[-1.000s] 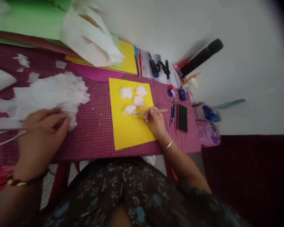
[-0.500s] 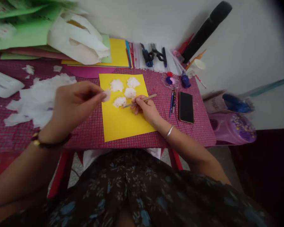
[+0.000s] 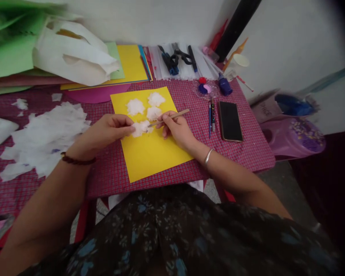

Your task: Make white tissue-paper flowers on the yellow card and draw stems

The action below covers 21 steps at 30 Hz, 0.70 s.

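Dark floral fabric (image 3: 161,234) is spread across the bottom of the frame, with the table's edge just above it. Red checked cloth (image 3: 106,168) is laid over the table. From lower left, the left hand (image 3: 105,132) is reached toward the centre of the frame; its thumb and forefinger are pinched together on a scrap of white paper (image 3: 137,129), held against the lower tuft (image 3: 143,126). From lower right, the right hand (image 3: 176,128) is brought in, its fingers closed around a thin stick (image 3: 180,114). The stick's tip is aimed at that tuft's right side; whether the two are touching cannot be told.

Both hands are held over a yellow sheet (image 3: 152,157), set at a slight tilt in the centre of the frame. Above the lower tuft, three more white tufts (image 3: 135,107) are grouped on the sheet's upper part. At left of the frame, white paper pieces (image 3: 51,134) are heaped loosely. At right, a phone (image 3: 230,121) is laid flat beside two slim pens (image 3: 211,117). Farther back, a purple bottle (image 3: 225,85) is placed near a clear dish holding coloured lumps (image 3: 204,89). Scissors (image 3: 184,55) are laid at the top centre, and green paper (image 3: 14,53) is stacked at upper left.
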Each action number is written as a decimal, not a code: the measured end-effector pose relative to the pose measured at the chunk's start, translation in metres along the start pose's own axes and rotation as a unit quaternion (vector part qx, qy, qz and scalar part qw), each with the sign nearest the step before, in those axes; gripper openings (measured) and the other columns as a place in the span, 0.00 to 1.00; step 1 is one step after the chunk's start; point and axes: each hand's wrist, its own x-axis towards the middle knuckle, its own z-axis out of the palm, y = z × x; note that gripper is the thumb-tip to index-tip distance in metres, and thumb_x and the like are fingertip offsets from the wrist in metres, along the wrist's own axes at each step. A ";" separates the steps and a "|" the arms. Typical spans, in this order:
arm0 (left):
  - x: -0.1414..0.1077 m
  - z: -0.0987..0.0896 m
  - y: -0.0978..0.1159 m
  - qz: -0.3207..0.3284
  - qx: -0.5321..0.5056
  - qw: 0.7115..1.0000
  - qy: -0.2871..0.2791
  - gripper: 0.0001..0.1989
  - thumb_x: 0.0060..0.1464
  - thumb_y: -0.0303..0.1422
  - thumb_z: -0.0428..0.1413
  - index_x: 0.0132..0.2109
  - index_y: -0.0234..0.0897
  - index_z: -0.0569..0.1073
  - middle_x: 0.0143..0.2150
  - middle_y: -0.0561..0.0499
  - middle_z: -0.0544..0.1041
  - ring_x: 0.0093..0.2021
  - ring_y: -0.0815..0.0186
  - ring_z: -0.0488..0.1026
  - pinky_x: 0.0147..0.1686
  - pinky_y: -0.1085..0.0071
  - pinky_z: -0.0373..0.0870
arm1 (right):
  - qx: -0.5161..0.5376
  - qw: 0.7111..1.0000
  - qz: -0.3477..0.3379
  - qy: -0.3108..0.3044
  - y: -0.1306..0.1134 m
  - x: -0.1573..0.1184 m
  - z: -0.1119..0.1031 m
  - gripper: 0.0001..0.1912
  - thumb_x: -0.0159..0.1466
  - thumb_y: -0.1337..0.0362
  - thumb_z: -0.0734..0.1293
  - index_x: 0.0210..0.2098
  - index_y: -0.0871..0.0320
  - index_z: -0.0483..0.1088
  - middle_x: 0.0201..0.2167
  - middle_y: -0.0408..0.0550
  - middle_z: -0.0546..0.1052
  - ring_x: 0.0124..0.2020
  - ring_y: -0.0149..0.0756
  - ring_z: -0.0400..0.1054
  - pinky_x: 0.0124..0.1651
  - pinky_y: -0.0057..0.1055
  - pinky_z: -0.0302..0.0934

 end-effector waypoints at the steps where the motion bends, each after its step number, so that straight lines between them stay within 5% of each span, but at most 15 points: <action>1: -0.001 0.001 0.001 0.005 0.014 0.999 -0.032 0.13 0.54 0.47 0.60 0.36 0.42 0.79 0.35 0.48 0.82 0.34 0.61 0.77 0.34 0.67 0.73 | 0.001 1.000 -0.003 -0.004 0.000 0.000 -0.001 0.16 0.75 0.49 0.70 0.38 0.54 0.70 0.29 0.40 0.80 0.20 0.24 0.65 0.22 0.23 0.62; 5: -0.006 0.013 0.012 0.033 0.098 0.989 -0.104 0.16 0.55 0.48 0.57 0.35 0.42 0.81 0.37 0.48 0.86 0.37 0.59 0.80 0.38 0.66 0.73 | -0.002 1.000 -0.002 -0.010 0.000 0.000 -0.001 0.16 0.75 0.49 0.69 0.38 0.54 0.69 0.29 0.40 0.79 0.20 0.24 0.65 0.22 0.23 0.62; 11: -0.015 0.033 0.024 0.041 0.229 0.972 -0.005 0.14 0.56 0.42 0.52 0.34 0.40 0.79 0.34 0.47 0.85 0.33 0.60 0.77 0.34 0.66 0.65 | -0.015 1.000 -0.010 -0.009 -0.003 -0.003 -0.001 0.15 0.76 0.52 0.69 0.38 0.54 0.69 0.29 0.40 0.79 0.20 0.24 0.65 0.23 0.23 0.61; 21: -0.014 0.029 0.019 0.033 0.238 0.970 -0.029 0.11 0.57 0.40 0.53 0.33 0.40 0.77 0.29 0.48 0.80 0.29 0.62 0.73 0.33 0.65 0.62 | -0.062 0.998 -0.029 -0.002 -0.005 -0.005 -0.007 0.18 0.77 0.52 0.68 0.33 0.54 0.66 0.23 0.37 0.73 0.18 0.23 0.62 0.21 0.23 0.56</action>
